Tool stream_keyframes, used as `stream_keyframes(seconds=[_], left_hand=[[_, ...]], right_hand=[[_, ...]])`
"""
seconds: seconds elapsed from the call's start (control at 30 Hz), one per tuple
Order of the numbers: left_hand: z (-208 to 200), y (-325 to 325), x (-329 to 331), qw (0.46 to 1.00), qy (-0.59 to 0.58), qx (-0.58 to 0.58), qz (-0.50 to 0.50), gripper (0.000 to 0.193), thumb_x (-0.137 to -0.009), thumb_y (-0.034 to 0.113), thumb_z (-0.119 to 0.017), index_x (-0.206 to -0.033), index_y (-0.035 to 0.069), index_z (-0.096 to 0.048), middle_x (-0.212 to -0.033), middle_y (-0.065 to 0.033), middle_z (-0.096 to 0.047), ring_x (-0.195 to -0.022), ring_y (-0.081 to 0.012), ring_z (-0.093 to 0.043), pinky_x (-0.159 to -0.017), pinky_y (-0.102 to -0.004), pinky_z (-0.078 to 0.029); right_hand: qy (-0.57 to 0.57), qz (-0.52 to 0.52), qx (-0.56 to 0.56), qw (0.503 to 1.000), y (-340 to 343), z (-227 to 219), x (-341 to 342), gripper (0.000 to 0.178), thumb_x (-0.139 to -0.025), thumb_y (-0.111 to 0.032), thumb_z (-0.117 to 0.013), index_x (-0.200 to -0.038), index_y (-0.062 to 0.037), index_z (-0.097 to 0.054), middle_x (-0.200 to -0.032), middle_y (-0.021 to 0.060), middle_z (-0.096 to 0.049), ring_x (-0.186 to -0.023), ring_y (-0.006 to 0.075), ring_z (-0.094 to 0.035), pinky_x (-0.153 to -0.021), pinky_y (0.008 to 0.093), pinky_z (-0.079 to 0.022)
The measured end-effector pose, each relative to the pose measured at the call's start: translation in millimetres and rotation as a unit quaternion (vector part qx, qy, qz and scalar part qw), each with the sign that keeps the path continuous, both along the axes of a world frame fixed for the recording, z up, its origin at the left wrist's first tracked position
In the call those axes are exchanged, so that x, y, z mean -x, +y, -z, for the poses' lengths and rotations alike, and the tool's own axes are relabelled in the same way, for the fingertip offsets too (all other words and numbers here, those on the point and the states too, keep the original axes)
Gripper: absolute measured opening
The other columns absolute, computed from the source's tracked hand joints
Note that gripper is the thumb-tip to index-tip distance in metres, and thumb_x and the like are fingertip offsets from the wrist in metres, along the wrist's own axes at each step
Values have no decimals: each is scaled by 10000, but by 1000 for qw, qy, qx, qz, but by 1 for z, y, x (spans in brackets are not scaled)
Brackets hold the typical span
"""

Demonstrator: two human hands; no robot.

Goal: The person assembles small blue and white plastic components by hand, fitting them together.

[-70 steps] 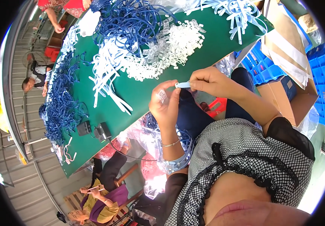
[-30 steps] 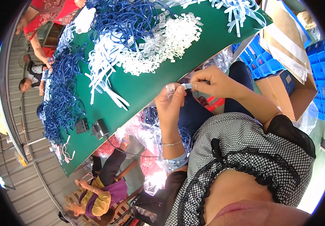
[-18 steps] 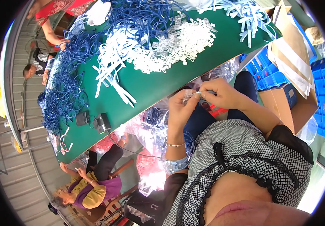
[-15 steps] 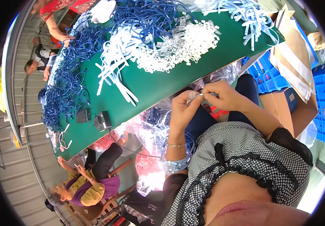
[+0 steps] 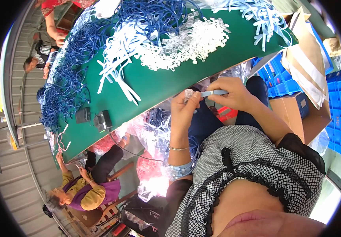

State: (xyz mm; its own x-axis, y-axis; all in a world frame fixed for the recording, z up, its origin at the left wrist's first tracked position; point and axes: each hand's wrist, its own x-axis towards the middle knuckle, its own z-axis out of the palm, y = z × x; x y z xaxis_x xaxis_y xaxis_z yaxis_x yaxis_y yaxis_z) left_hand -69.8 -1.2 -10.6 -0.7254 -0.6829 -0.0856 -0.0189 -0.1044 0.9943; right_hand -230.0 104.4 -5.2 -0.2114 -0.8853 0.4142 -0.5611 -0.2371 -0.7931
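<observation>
Above my lap, a short light-blue strap (image 5: 218,92) is stretched between my two hands. My right hand (image 5: 235,93) pinches its right end between thumb and fingers. The thumb and fingers of my left hand (image 5: 184,110) close on the other end, and a clear plastic buckle (image 5: 189,93) shows at those fingertips. A small pale band, perhaps a white loop, sits around the strap between the hands. On the green table (image 5: 158,85) just beyond lie a heap of small white plastic loops (image 5: 206,37) and light-blue straps (image 5: 117,65).
Tangled dark-blue cords (image 5: 69,67) cover the table's far left side. A black adapter box (image 5: 102,120) trails a cable (image 5: 133,152) off the edge. Blue crates (image 5: 338,114) and an open carton (image 5: 291,114) stand at right. Two co-workers work at left, and another person's arm (image 5: 52,29) reaches in.
My hands have moved apart, and a length of light-blue strap now shows between them. My left hand has shifted slightly left and up. The seated co-worker's hand has moved toward the table edge.
</observation>
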Motion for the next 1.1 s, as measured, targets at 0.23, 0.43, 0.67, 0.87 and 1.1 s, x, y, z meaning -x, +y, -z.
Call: stream_keyframes(seconds=[0.23,0.43,0.67,0.87,1.1], left_hand=[[-10,16,13,963,211,-167,-35,258,-903,272,-497,-923,16,-519,-696,-12,-447,-517,-87,-391,-459,-214,-299],[-10,25,11,987,138,-62,-47,255,-913,294,-482,-922,38,-479,-675,-2,-434,-565,-80,-402,-508,-211,-319],[1,28,7,969,183,-165,-30,269,-925,311,-460,-877,46,-465,-644,1,-401,-541,-70,-332,-486,-212,-273],[5,26,3,948,220,-231,-10,273,-928,322,-438,-853,62,-468,-634,2,-367,-527,-80,-305,-472,-221,-265],[8,21,1,926,247,-286,3,270,-941,309,-416,-837,61,-439,-624,-10,-381,-503,-76,-306,-466,-211,-278]], right_hand=[[-316,-6,-56,947,3,2,-1,154,-816,-43,-606,-959,13,-589,-663,-29,-526,-595,17,-477,-506,161,-355],[-357,-71,-83,927,2,3,-5,175,-835,-54,-582,-994,6,-540,-740,2,-554,-668,41,-518,-570,182,-421],[-370,-112,-105,916,-1,20,-12,161,-839,-73,-581,-976,6,-548,-773,22,-576,-696,63,-537,-628,205,-442],[-338,-110,-109,928,-4,25,-15,174,-824,-97,-605,-952,11,-556,-777,26,-584,-732,55,-529,-657,215,-443],[-307,-97,-97,942,-8,24,-17,166,-815,-91,-608,-935,13,-560,-757,20,-573,-704,47,-507,-623,208,-424]])
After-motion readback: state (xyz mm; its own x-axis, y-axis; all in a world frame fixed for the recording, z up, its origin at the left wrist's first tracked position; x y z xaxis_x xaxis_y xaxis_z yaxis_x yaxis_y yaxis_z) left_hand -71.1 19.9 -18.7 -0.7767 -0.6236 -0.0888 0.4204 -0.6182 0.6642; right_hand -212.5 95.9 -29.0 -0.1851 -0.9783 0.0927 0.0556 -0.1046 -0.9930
